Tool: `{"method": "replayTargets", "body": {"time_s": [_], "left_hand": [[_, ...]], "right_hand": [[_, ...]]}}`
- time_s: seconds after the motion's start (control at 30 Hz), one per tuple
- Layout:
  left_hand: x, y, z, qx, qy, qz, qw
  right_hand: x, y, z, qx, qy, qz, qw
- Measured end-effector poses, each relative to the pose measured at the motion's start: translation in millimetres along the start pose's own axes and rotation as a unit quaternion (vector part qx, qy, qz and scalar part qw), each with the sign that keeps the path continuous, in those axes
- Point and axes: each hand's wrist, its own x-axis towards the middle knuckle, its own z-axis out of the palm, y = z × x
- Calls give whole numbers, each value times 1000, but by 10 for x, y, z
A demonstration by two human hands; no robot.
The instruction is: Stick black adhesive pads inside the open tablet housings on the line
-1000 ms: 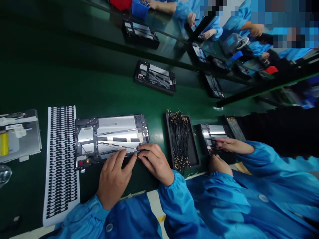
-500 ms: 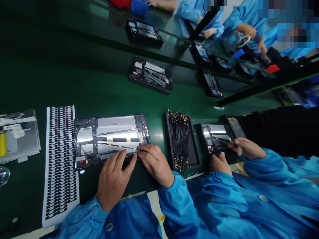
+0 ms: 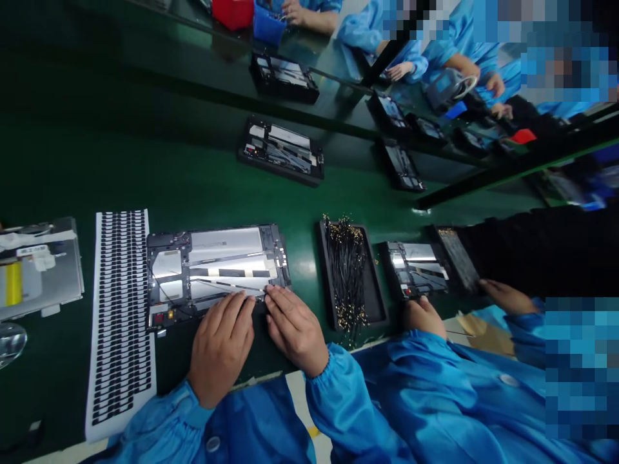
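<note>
1. Dark green worktable (image 3: 169,180), glossy, fills most of the view; on it, near the middle and right in front of the wearer, lies an opened device (image 3: 225,248), flat, with silver panels set in a black frame. Thin dark strips cross the panels, and a black wire curves over the left end (a small red square sits at the lower left corner).
2. Left hand (image 3: 223,348): palm down, its fingertips rest along the device's near edge. Whether it grips anything cannot be told.
3. Right hand (image 3: 298,328): fingers bunched together, tips touching the device's near right corner. Anything pinched beneath them is hidden.
4. Just left of the device lies a white sheet (image 3: 123,316) covered in rows of small black strips. Farther left is a silver panel (image 3: 68,270) with a yellow patch (cut off by the picture's edge).
5. To the right, a shallow black tray (image 3: 377,303) holds a heap of black cables (image 3: 345,270) with gold-coloured tips.
6. Beyond that tray, a co-worker in blue has one hand (image 3: 425,317) at the near edge of a second device (image 3: 420,258); the other hand (image 3: 507,298) is beside a narrow tray (image 3: 457,258).
7. Toward the back, a third device (image 3: 283,148) sits in a black holder. At the top are more people in blue sleeves, with a red bin (image 3: 233,13) and a blue bin (image 3: 269,24).
</note>
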Motion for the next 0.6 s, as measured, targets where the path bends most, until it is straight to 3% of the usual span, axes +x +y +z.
{"method": "replayTargets", "body": {"time_s": [0.1,0.17,0.27,0.33,0.43,0.5,0.6], "left_hand": [[-50,28,-145,-1,-5,-15,1000],[-109,17,-298,16,-7,-77,997],[-200,-79,-494,55,14,-205,977],[-241,-189,-543,59,33,-236,969],[-274,-363,-509,46,72,-210,974],[-290,-453,-468,36,105,-197,974],[-318,-520,-462,10,144,-197,970]], "right_hand": [[-11,-15,-6,7,-14,10,1000],[10,14,-7,11,10,89,996],[82,102,45,-23,89,255,963],[140,153,115,-7,110,294,949],[206,147,221,129,149,324,925],[222,82,250,237,180,347,889],[203,-36,172,377,176,375,828]]}}
